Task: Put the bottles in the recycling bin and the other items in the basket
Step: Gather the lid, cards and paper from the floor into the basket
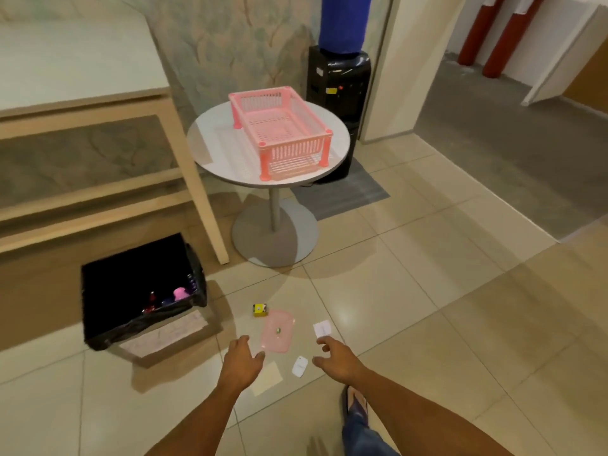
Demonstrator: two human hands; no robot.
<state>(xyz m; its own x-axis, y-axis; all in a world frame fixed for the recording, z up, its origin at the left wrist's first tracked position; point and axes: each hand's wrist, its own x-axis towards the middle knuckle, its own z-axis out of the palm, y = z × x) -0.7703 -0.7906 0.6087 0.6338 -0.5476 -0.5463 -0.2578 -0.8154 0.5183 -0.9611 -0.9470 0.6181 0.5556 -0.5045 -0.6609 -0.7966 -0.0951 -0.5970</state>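
A pink plastic lid (pixel 278 330) lies flat on the tiled floor. My left hand (pixel 242 355) hovers just left of it with loosely bent fingers and holds nothing. My right hand (pixel 334 355) reaches in from the right, also without anything in it. Around the lid lie a small yellow box (pixel 260 310), a white card (pixel 322 328), a white tag (pixel 299 366) and a cream paper (pixel 268 378). The black-lined bin (pixel 144 292) at the left holds bottles (pixel 167 299). The pink basket (pixel 279 130) stands on the round table (pixel 210 139).
A wooden table leg (pixel 200 189) slants down between the bin and the round table's pedestal base (pixel 274 238). A black water dispenser (pixel 339 83) with a blue bottle stands behind the table. My foot (pixel 353 406) is at the lower middle.
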